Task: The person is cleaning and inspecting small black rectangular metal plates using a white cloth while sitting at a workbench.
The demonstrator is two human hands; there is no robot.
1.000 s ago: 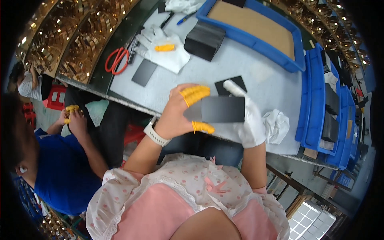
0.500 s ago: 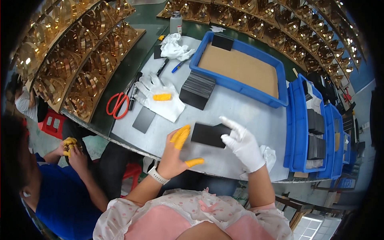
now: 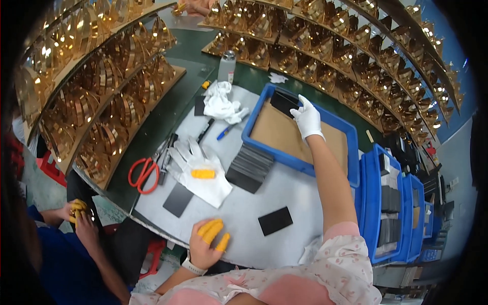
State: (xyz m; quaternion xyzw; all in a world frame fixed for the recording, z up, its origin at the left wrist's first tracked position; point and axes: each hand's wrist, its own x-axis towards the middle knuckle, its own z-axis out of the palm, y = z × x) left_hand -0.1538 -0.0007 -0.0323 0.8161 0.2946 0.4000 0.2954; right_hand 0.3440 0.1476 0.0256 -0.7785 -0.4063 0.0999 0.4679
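Note:
My right hand (image 3: 308, 122), in a white glove, reaches into the far left corner of the blue tray (image 3: 300, 161). Its thumb and fingertips pinch the edge of a thin black plate (image 3: 284, 103), which overlaps what lies beneath it. My left hand (image 3: 206, 244) rests by the table's near edge with yellow finger covers on, fingers bent but apart and nothing in them. A single black plate (image 3: 275, 220) lies flat to its right. Farther up stands a stack of dark plates (image 3: 250, 168), just outside the tray.
A white glove (image 3: 206, 185), red-handled scissors (image 3: 144, 175), markers (image 3: 205, 130) and a dark grey plate (image 3: 178, 200) lie on the left. Blue bins (image 3: 373, 203) stand at the right. Racks of gold parts (image 3: 305, 35) line the back. At left sits a co-worker (image 3: 76, 254).
My right hand has gone from the near plate up into the tray's far corner with a black plate. My left hand has drawn back toward the near edge. The view has shifted.

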